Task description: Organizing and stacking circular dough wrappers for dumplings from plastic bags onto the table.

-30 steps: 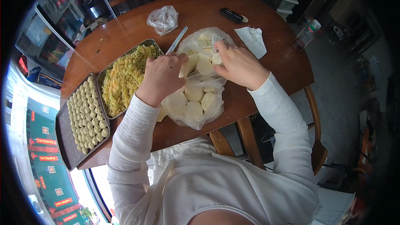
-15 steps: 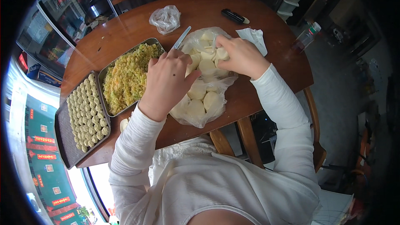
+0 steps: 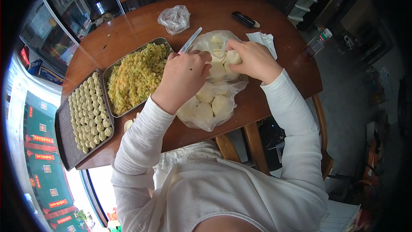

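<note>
My right hand point(image 3: 256, 61) pinches a pale round dough wrapper point(image 3: 233, 57) between thumb and fingers, over a clear plastic bag point(image 3: 206, 123) spread on the table. Inside the bag lie more round dough wrappers point(image 3: 203, 112), some stacked and overlapping. At the bag's left side, my left hand point(image 3: 183, 75) is closed with its fingers curled in; whatever they grip is hidden beneath the hand. Just beyond it, a flat spreading tool point(image 3: 191, 40) with a pale blade rests at the edge of a metal tray point(image 3: 112, 112) heaped with chopped yellow-green filling point(image 3: 136, 77).
At the left, a dark tray point(image 3: 65, 139) carries rows of small filled dumplings point(image 3: 91, 114). Toward the back lie a crumpled plastic bag point(image 3: 174, 19), a black object point(image 3: 243, 19) and a white tissue point(image 3: 263, 42). A clear bottle point(image 3: 316, 45) stands beyond the table's right edge.
My left hand's fingers have drawn together from a looser spread, and the hand has shifted slightly right. My right hand keeps its pinch on the dough wrapper. The whole view has shifted slightly.
</note>
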The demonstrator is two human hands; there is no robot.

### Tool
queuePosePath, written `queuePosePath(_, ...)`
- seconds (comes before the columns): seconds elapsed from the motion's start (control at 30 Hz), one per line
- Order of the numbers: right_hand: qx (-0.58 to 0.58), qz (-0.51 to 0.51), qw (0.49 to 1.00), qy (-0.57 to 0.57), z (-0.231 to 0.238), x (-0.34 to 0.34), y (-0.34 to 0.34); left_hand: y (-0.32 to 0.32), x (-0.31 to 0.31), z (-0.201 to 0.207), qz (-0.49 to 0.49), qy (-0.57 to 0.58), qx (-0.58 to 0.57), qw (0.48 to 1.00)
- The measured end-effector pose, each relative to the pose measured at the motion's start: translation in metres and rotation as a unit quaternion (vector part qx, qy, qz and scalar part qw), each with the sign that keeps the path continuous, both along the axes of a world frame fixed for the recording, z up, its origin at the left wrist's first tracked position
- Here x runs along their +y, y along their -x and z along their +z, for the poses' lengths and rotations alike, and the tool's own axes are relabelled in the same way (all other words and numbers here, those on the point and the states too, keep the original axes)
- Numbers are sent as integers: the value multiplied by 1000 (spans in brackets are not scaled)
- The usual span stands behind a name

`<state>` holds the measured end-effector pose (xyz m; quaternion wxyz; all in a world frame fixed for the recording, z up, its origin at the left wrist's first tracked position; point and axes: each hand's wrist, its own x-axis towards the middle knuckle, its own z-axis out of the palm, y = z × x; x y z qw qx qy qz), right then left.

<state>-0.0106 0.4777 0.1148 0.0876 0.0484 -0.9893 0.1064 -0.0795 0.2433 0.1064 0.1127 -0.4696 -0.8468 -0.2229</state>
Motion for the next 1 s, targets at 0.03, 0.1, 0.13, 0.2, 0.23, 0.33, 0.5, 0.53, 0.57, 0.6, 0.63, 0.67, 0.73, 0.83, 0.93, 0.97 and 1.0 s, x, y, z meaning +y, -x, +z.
queuePosePath(0.03, 8, 7, 1000, 11, 1, 1, 0, -1, -2, 0, 2, -9, 4, 1000)
queuePosePath(0.1, 33, 15, 999, 39, 0, 2, 1, -7, -8, 1, 4, -24, 10, 1000)
queuePosePath(0.13, 50, 19, 997, 53, 1, 0, 2, -11, -12, 1, 1, -51, 13, 999)
queuePosePath(0.2, 92, 27, 993, 75, 2, 1, 3, -21, -20, 0, -9, -104, 18, 994)
queuePosePath(0.23, 117, 34, 989, 82, 4, 3, 4, -30, -24, 3, 8, -96, 14, 995)
queuePosePath(0.33, 131, 60, 980, 136, 20, -6, -5, -63, -38, 8, 58, -55, 1, 997)
queuePosePath(0.5, 13, 174, 958, 227, 50, -47, -40, -76, -57, -17, 130, -78, -26, 988)
queuePosePath(0.53, 6, 193, 957, 216, 51, -54, -45, -75, -60, -22, 139, -96, -39, 985)
queuePosePath(0.57, -1, 211, 956, 204, 51, -60, -50, -74, -63, -25, 147, -116, -53, 981)
queuePosePath(0.6, -27, 213, 958, 192, 48, -65, -53, -74, -67, -26, 132, -126, -124, 975)
queuePosePath(0.63, -37, 217, 958, 183, 44, -69, -55, -72, -67, -29, 126, -136, -122, 975)
queuePosePath(0.67, -46, 225, 958, 174, 40, -74, -55, -71, -69, -32, 125, -147, -119, 974)
queuePosePath(0.73, -55, 224, 963, 138, 25, -80, -53, -70, -69, -37, 132, -163, -115, 971)
queuePosePath(0.83, -45, 181, 981, 52, 8, -81, -47, -67, -68, -40, 139, -182, -140, 963)
queuePosePath(0.93, -32, 169, 985, 10, 2, -80, -49, -62, -66, -38, 107, -218, -218, 945)
queuePosePath(0.97, -30, 167, 986, -3, 1, -81, -50, -60, -64, -37, 101, -236, -240, 936)
queuePosePath(1.0, -27, 164, 986, -16, 0, -81, -52, -58, -63, -37, 94, -255, -263, 926)
